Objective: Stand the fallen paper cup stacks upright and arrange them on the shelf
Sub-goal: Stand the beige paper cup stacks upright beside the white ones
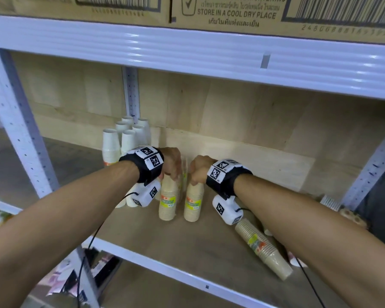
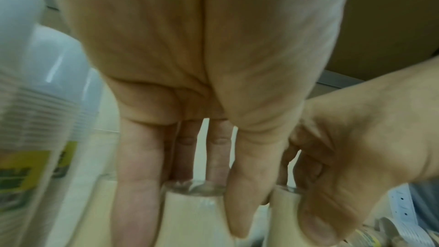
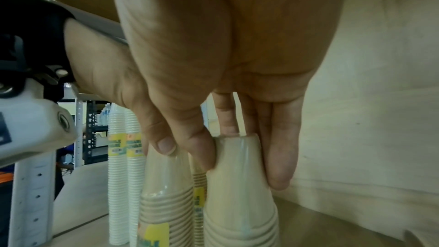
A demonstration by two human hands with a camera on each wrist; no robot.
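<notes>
Left stack [image 1: 167, 200]: we are gripping its top with our left hand [image 1: 172, 162], fingers curled round it, upright on the shelf [image 1: 142, 236]
Right stack [image 1: 193, 202]: our right hand [image 1: 199, 166] is pinching its top, upright just beside the left stack
Fallen stack [image 1: 262, 247]: lying on the shelf near our right arm
White stacks [image 1: 125, 138]: standing at the back left

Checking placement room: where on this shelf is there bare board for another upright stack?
Bare board lies right of the right-hand brown stack, behind the fallen stack. The left is crowded: white stacks beside both hands' brown stacks.
</notes>
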